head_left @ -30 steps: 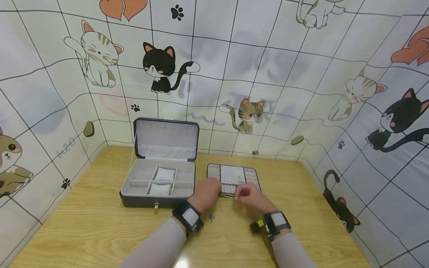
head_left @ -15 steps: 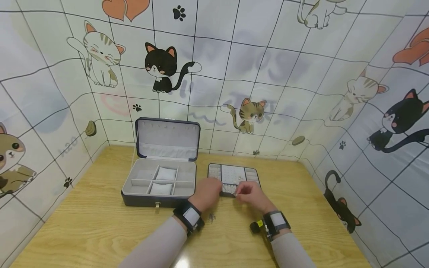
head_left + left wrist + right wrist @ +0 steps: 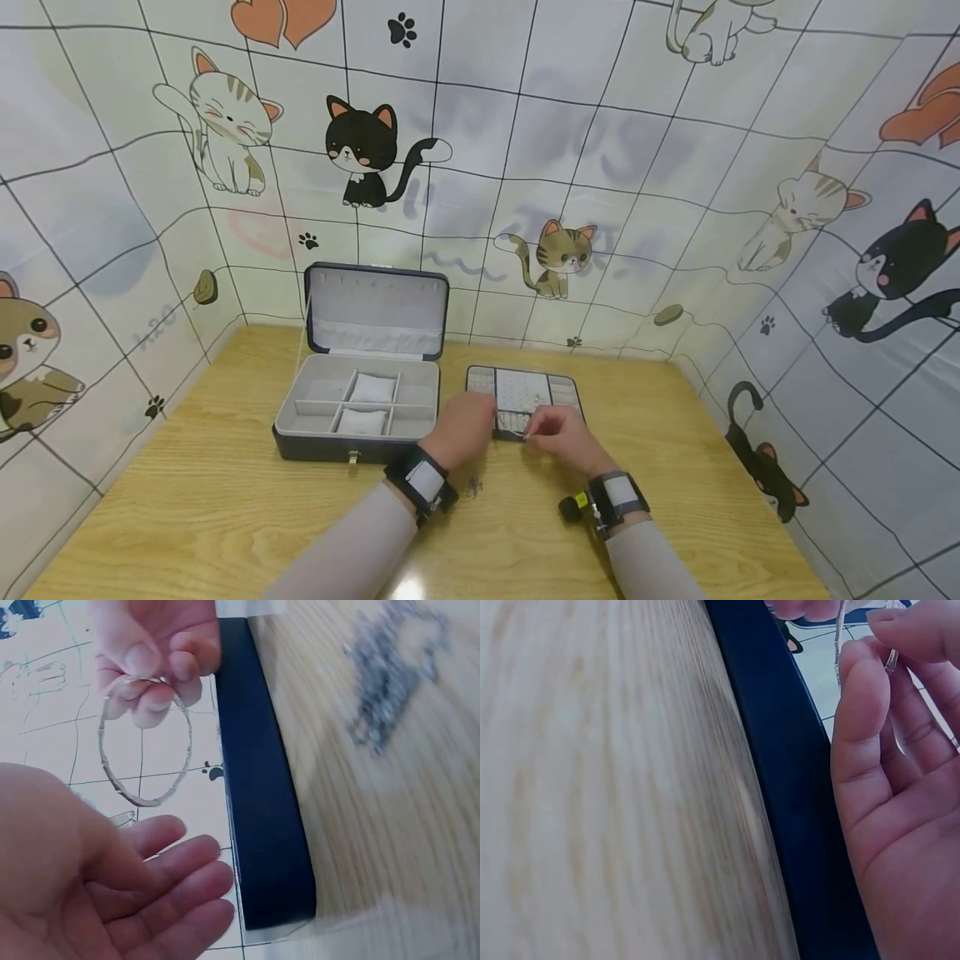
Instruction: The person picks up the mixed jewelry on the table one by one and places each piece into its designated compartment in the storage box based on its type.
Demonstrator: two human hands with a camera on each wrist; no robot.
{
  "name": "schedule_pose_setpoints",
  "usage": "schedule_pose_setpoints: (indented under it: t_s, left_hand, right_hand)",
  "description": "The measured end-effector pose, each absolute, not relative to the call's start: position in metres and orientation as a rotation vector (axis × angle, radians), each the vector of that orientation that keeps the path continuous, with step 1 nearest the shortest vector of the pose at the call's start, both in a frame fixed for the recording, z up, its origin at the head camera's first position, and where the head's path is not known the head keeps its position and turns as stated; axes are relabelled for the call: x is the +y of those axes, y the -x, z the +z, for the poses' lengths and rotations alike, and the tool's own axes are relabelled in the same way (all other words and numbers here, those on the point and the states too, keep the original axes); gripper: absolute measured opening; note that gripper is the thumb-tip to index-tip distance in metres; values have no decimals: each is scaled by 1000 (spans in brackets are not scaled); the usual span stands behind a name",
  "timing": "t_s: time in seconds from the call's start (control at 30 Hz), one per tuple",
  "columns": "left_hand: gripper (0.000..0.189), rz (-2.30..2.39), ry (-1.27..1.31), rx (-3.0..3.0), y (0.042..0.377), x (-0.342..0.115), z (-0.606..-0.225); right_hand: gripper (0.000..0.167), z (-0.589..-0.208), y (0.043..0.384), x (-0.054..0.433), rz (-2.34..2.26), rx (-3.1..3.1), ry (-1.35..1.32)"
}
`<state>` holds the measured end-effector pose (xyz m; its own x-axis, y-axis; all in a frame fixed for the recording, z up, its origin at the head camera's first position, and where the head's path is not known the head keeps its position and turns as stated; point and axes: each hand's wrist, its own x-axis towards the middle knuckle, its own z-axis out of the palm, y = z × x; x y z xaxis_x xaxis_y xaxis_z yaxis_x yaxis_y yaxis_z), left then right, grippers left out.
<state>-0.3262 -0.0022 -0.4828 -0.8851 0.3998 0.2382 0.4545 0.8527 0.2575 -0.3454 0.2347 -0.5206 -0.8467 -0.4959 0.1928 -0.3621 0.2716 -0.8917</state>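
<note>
My right hand (image 3: 567, 437) pinches a thin, pale metal bangle (image 3: 142, 803) between thumb and fingers. In the left wrist view the bangle hangs as a near-upright ring below those fingertips. My left hand (image 3: 467, 423) is beside it, fingers loosely extended and apart from the ring in the left wrist view. Both hands are over the front edge of a navy-edged jewellery tray (image 3: 522, 390) with pale compartments and ring rolls. Part of the tray is hidden behind the hands. The right wrist view shows only a piece of the bangle beside the right fingertips.
A navy jewellery box (image 3: 315, 450) stands with its lid up at the left, two pale cushions (image 3: 362, 423) inside. A tangled silver chain (image 3: 386, 675) lies on the wooden table (image 3: 187, 500) before the tray. A cat-patterned cloth wall (image 3: 480, 125) encloses the back and sides.
The bangle has turned in the right hand: a second ago it showed as a flat, narrow loop at the tray's front edge, now less of it shows. Both hands have hardly moved.
</note>
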Motion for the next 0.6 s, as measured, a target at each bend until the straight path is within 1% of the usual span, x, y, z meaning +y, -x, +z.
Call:
schedule_pose_setpoints:
  t_s: [0.2, 0.47, 0.6]
  left_hand:
    - [24, -728, 633, -2842, 327, 2, -482]
    - [21, -792, 620, -2849, 324, 2, -481]
    - [25, -790, 601, -2896, 326, 2, -480]
  right_hand:
    - [13, -523, 346, 235, -1609, 2408, 853]
    - [16, -521, 344, 229, -1547, 2437, 904]
    - [16, -519, 342, 226, -1499, 2470, 905]
